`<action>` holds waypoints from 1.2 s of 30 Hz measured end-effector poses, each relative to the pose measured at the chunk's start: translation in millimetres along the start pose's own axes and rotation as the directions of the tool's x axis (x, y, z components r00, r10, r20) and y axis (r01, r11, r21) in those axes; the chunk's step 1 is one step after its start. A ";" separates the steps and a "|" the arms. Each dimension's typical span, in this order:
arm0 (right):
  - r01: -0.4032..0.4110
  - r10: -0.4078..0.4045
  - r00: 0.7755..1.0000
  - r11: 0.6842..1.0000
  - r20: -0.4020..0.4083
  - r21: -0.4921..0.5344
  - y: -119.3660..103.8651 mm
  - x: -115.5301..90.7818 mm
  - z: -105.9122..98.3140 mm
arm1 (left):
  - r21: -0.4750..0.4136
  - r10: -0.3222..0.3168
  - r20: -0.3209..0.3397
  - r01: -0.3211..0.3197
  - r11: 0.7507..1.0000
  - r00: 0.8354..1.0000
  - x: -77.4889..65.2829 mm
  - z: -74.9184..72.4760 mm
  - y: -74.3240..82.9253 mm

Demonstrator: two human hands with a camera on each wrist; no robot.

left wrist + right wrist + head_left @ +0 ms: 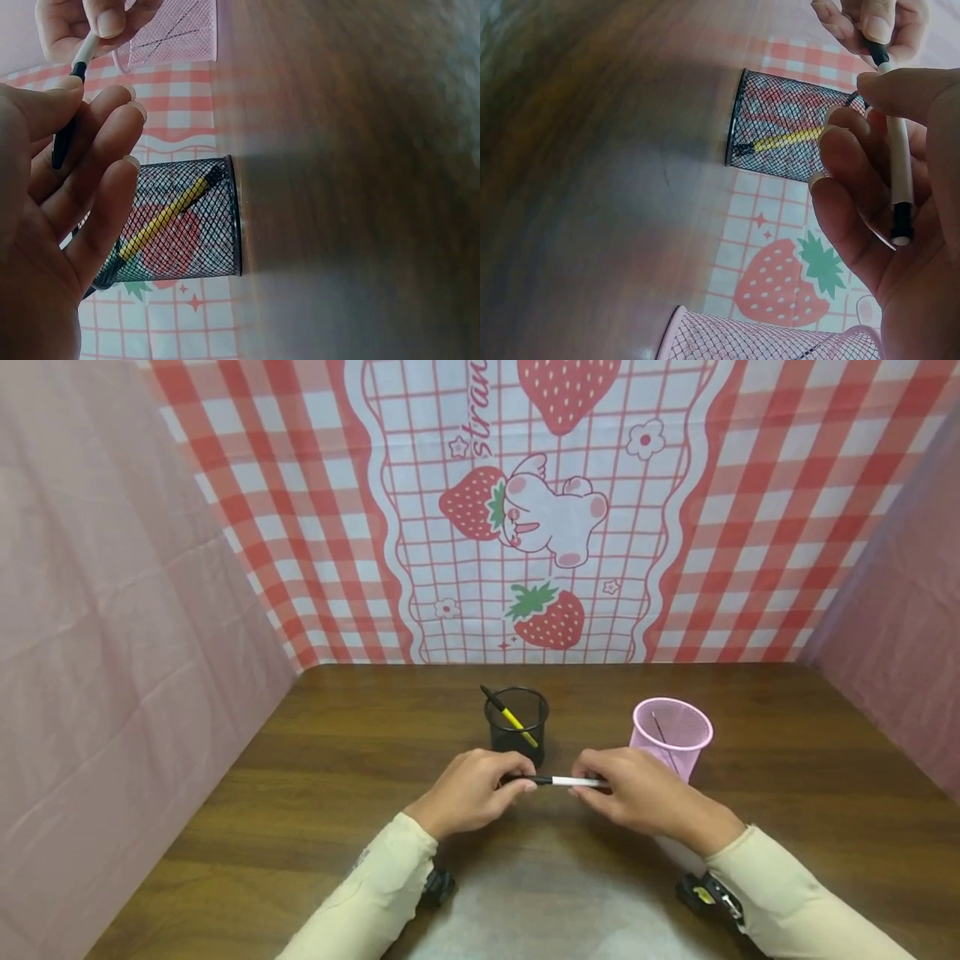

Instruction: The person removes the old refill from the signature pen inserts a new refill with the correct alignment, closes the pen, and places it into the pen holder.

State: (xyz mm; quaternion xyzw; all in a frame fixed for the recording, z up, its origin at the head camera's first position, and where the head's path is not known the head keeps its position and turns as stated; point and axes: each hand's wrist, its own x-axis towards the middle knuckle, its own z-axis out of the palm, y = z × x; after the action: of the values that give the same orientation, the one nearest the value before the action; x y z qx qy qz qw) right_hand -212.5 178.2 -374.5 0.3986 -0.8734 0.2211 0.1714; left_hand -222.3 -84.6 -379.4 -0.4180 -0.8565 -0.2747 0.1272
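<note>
A pen with a white barrel (576, 782) and black ends spans the gap between both hands, held level above the table. My left hand (472, 789) pinches its black capped end between thumb and fingers. My right hand (645, 793) pinches the white barrel, whose black tail end (902, 223) shows near the palm in the right wrist view. Just behind the left hand stands a black mesh cup (517, 739) with a yellow and black pen (512, 718) leaning inside. A pink mesh cup (671, 727), partly hidden by the right hand, contains a thin dark stick-like item (660, 731).
Both cups stand on a brown wooden table (337, 752). A red-and-white checked cloth with strawberries (551, 618) hangs behind the table, and pinkish curtains (135, 652) close off the sides. Dark wrist cameras (705, 893) sit under the cream sleeves.
</note>
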 end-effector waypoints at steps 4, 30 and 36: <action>0.008 -0.008 1.000 1.000 -0.010 -0.001 0.0 0.2 -1.5 | -0.006 -0.021 -0.003 0.021 1.000 1.000 -0.5 0.0 -1.0; 0.006 -0.006 1.000 1.000 0.011 -0.031 3.4 1.3 -7.4 | -0.014 -0.031 -0.015 0.031 0.999 0.999 -1.6 -1.9 -3.6; 0.007 -0.006 1.000 1.000 0.019 -0.013 5.6 1.4 -7.5 | -0.010 -0.036 -0.014 0.036 0.999 0.999 -1.7 -2.4 -5.5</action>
State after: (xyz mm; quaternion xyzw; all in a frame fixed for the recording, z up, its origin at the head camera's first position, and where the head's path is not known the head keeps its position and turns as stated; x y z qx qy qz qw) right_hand -216.8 184.5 -368.9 0.4024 -0.8751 0.2110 0.1662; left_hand -225.5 -89.9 -380.3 -0.4013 -0.8616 -0.2840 0.1264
